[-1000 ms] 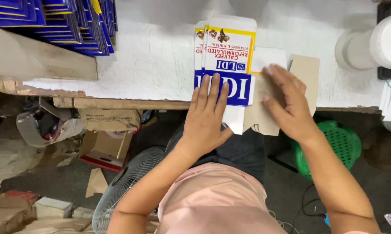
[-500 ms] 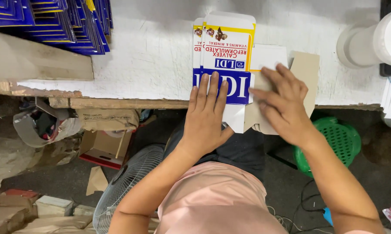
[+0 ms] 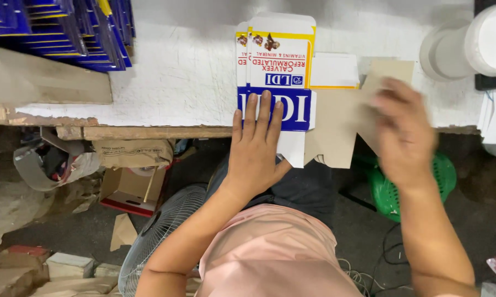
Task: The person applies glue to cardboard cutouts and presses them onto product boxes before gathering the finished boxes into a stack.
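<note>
A flat printed carton blank, white, yellow and blue, lies at the front edge of the white table. My left hand presses flat on its blue band, fingers spread. To its right the blank's brown cardboard inner side lies opened out, hanging partly over the table edge. My right hand is blurred in motion just right of that brown panel, fingers loosely apart and holding nothing I can see.
A stack of blue flat cartons fills the table's back left, with a wooden board in front of it. White rolls stand at the back right. Below the table are a fan, cardboard boxes and a green basket.
My right hand has lifted off the brown panel and swung right and toward me. The brown panel now lies opened out flat. My left hand has stayed on the blue band.
</note>
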